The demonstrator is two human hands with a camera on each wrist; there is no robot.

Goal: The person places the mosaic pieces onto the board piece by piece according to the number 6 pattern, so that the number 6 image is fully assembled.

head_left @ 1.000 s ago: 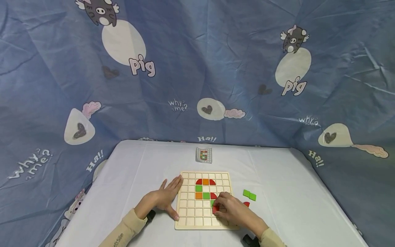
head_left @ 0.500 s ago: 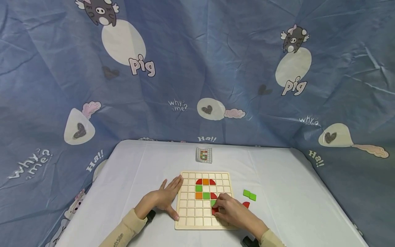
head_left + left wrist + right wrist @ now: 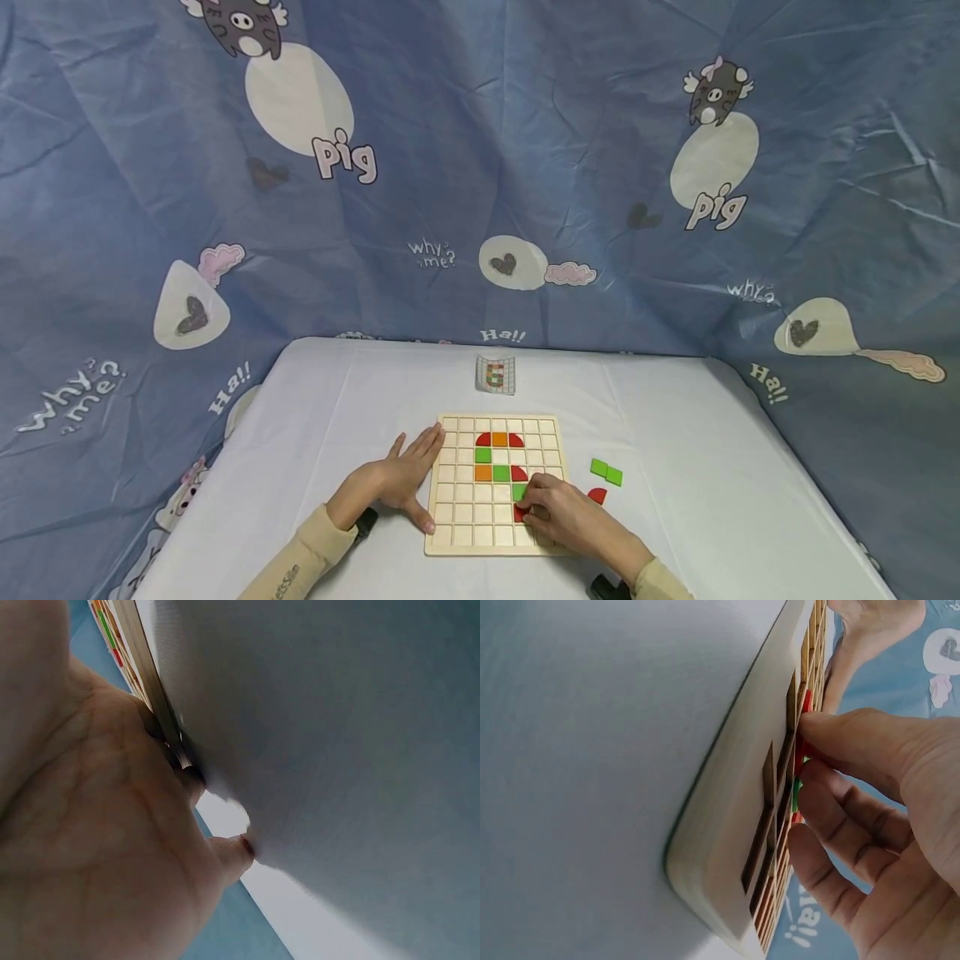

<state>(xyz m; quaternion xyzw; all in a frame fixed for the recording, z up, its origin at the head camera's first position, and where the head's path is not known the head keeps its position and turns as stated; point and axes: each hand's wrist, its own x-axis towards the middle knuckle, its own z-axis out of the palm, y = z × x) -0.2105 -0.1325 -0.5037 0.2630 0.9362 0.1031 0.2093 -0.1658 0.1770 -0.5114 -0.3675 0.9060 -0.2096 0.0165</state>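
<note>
A light wooden grid board (image 3: pixel 472 514) lies on the table. Along its left edge my left hand (image 3: pixel 397 479) is spread, fingertips at the upper part and thumb low down; the left wrist view shows its palm (image 3: pixel 97 825) beside the board's side. My right hand (image 3: pixel 562 510) pinches a red tile (image 3: pixel 520 514) between thumb and fingers, at a cell just below a green tile (image 3: pixel 519 492). In the right wrist view this red tile (image 3: pixel 801 746) is partly covered by the thumb. Red, orange and green tiles (image 3: pixel 501 473) sit in cells further up.
Two green square tiles (image 3: pixel 606 472) lie touching on the table right of the board. A red quarter-round tile (image 3: pixel 597 496) lies near my right hand. Behind the board is a small printed pattern card (image 3: pixel 496 376). A blue patterned cloth (image 3: pixel 480 167) hangs behind the table.
The red tile under my right hand has shifted slightly left and settled lower at its cell. My right fingers moved a little with it. The left hand has stayed put.
</note>
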